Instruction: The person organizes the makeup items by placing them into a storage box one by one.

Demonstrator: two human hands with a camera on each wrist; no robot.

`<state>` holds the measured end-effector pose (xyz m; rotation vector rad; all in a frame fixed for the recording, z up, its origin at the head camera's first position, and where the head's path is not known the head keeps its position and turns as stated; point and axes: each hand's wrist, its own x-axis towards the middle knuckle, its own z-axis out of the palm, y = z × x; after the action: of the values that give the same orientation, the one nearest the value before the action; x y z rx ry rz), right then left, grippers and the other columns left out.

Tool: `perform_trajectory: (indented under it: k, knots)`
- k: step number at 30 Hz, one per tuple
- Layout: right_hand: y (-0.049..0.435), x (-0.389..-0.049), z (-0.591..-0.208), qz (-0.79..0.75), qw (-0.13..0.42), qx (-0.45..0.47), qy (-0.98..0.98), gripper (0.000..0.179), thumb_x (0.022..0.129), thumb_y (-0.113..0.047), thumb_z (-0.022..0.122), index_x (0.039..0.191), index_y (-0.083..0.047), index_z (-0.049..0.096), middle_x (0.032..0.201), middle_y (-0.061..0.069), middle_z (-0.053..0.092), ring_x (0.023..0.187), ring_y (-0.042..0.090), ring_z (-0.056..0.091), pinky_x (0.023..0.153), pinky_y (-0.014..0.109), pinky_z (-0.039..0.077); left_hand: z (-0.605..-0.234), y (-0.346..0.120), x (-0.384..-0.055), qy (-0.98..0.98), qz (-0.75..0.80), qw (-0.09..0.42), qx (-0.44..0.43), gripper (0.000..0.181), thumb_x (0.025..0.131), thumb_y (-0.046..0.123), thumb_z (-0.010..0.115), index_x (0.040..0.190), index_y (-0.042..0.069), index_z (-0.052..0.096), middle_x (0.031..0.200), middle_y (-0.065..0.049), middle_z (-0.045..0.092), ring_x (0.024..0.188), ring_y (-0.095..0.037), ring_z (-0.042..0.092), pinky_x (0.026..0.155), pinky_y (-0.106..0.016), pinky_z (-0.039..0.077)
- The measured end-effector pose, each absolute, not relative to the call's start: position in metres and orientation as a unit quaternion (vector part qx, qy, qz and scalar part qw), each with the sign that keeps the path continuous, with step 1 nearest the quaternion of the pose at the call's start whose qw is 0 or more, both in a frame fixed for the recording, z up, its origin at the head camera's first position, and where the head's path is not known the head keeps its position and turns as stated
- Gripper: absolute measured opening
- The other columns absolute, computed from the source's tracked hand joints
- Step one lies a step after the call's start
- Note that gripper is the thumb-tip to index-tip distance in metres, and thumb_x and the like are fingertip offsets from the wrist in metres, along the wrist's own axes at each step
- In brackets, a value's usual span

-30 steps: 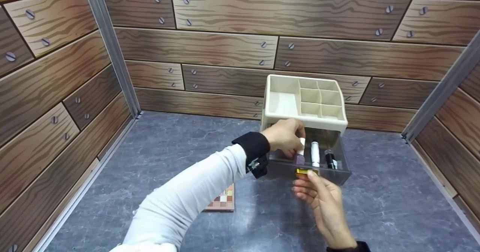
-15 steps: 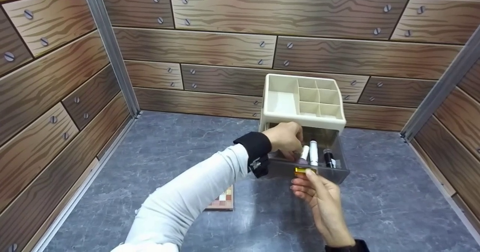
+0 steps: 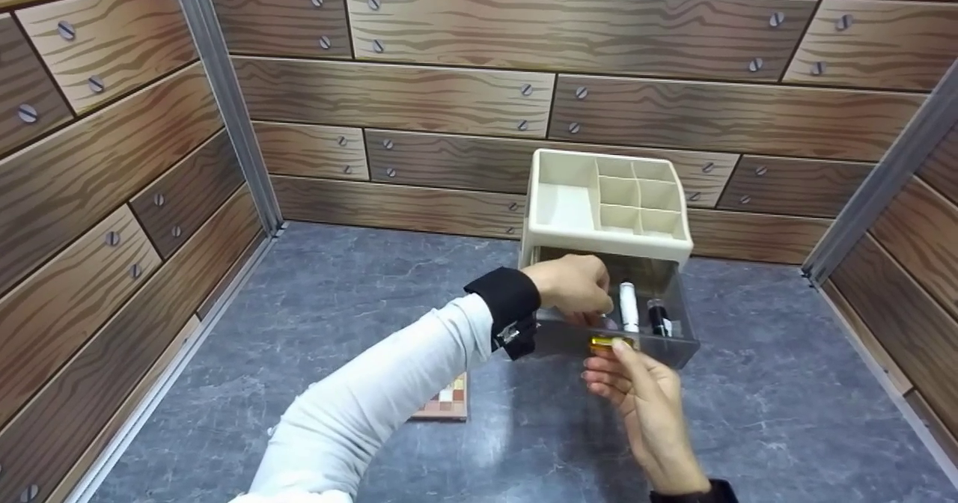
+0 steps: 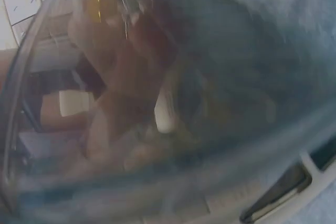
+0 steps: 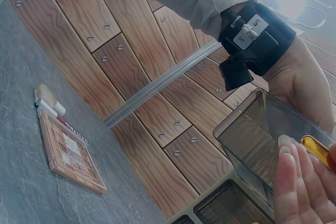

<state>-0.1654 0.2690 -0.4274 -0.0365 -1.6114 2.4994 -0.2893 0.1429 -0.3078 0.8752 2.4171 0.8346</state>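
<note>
My left hand (image 3: 576, 282) reaches down into the pulled-out smoky drawer (image 3: 692, 331) of a cream organizer (image 3: 610, 241). Its fingertips are mostly hidden, and I cannot tell whether they grip anything. A bit of a purple bottle (image 3: 610, 324) shows beneath them. Beside that hand in the drawer lie a white tube (image 3: 629, 307) and a black tube (image 3: 658, 317). Just in front of the drawer, my right hand (image 3: 647, 406) pinches a small shiny gold tube (image 3: 602, 343) between thumb and finger. The left wrist view looks blurrily through the drawer wall.
A makeup palette (image 3: 447, 402) lies on the grey marbled table, partly behind the left sleeve (image 3: 389, 383). Small white-capped items (image 5: 52, 106) lie by it in the right wrist view. Wood-patterned walls (image 3: 449, 24) stand at the back and sides.
The white-capped purple bottle leaned rightward, then became mostly covered as my left hand moved slightly down and right over it. My right hand keeps the gold tube in nearly the same place.
</note>
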Motion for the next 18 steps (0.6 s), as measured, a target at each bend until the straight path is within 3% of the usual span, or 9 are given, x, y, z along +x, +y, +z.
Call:
perform_trajectory:
  k: [5,12,18]
  knots:
    - [0.2688,-0.1655,-0.4267,0.837,0.085,-0.009,-0.54,0.031,0.111,-0.018,0.053,0.097,-0.004,0.078,0.085,0.008,0.078,0.074,0.015,0.076,0.068,0.024,0.064,-0.3087,0.143,-0.2882,0.875,0.306,0.205,0.315,0.025,0.099,0.008,0.065,0.074,0.011,0.059,0.08,-0.006,0.077,0.055,-0.009,0.067,0.058,-0.024,0.061]
    - [0.2684,-0.1656,-0.4264,0.837,0.089,-0.013,-0.54,0.031,0.11,-0.016,0.053,0.095,-0.005,0.078,0.083,0.008,0.078,0.072,0.014,0.075,0.067,0.024,0.064,-0.3084,0.1398,-0.2893,0.91,0.227,0.099,0.333,0.016,0.096,0.02,0.068,0.082,0.014,0.062,0.078,0.004,0.065,0.071,-0.012,0.063,0.061,-0.023,0.05]
    - [0.2683,-0.1656,-0.4268,0.839,0.086,-0.012,-0.537,0.031,0.111,-0.017,0.053,0.095,-0.006,0.078,0.083,0.008,0.078,0.073,0.014,0.075,0.067,0.024,0.064,-0.3077,0.14,-0.2889,0.889,0.293,0.139,0.324,0.015,0.098,0.014,0.068,0.085,0.011,0.063,0.076,0.002,0.07,0.065,-0.009,0.069,0.06,-0.019,0.055]
